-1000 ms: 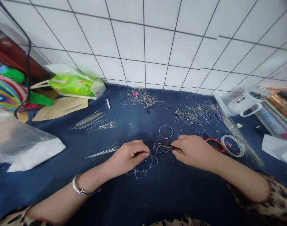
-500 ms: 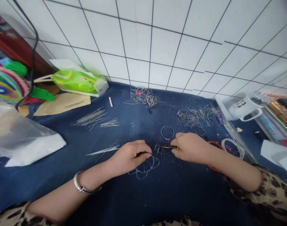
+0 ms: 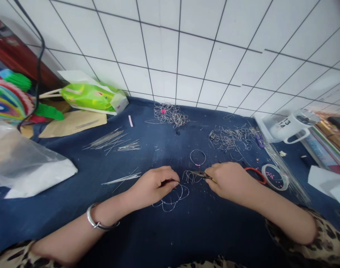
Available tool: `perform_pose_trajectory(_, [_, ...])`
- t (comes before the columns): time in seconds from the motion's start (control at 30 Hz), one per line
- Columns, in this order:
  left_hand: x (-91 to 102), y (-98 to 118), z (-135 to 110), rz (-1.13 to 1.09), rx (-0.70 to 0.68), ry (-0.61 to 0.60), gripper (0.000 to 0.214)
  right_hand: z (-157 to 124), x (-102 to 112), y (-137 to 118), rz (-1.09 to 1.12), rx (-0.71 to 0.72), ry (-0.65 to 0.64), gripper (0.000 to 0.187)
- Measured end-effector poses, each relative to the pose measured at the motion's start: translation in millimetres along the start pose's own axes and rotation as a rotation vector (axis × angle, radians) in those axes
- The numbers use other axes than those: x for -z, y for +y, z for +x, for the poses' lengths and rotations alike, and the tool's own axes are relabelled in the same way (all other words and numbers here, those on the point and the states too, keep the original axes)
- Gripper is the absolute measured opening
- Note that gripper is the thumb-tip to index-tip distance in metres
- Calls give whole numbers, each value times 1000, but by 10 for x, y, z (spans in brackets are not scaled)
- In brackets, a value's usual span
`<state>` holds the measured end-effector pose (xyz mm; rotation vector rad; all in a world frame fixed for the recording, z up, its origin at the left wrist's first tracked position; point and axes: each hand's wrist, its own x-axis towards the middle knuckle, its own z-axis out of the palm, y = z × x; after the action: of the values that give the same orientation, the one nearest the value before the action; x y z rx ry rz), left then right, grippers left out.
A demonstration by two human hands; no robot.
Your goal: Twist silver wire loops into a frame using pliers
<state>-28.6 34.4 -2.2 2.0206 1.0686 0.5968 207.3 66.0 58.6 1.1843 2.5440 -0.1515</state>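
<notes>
On a dark blue cloth, my left hand is closed in a pinch on a thin looped wire piece shaped like petals. My right hand is closed round small pliers, whose tip points left at a small comb of bent wire between the two hands. A small wire ring with pink beads lies just beyond the hands. A silver bangle is on my left wrist.
Straight wire bundles lie at left, tangled wire heaps at back centre and back right. A tape roll, red-handled tool, white mug, green packet and plastic bag ring the cloth. A tiled wall stands behind.
My right hand with the pliers shifted slightly left and back again; the tape roll and red tool are again uncovered. My left hand stays pinched on the wire.
</notes>
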Motion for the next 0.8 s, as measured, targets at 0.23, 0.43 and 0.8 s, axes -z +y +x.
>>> perform_pose_trajectory(0.23, [-22, 38, -1, -31, -7, 60, 15, -158, -113, -198, 120, -40, 198, 21])
perform_pose_trajectory(0.43, [-35, 62, -1, -73, 19, 60, 16, -104, -320, -279, 303, -33, 308, 23])
perform_pose_trajectory(0.8, [-20, 72, -10, -273, 134, 1, 13, -22, -326, -155, 1012, 89, 47, 21])
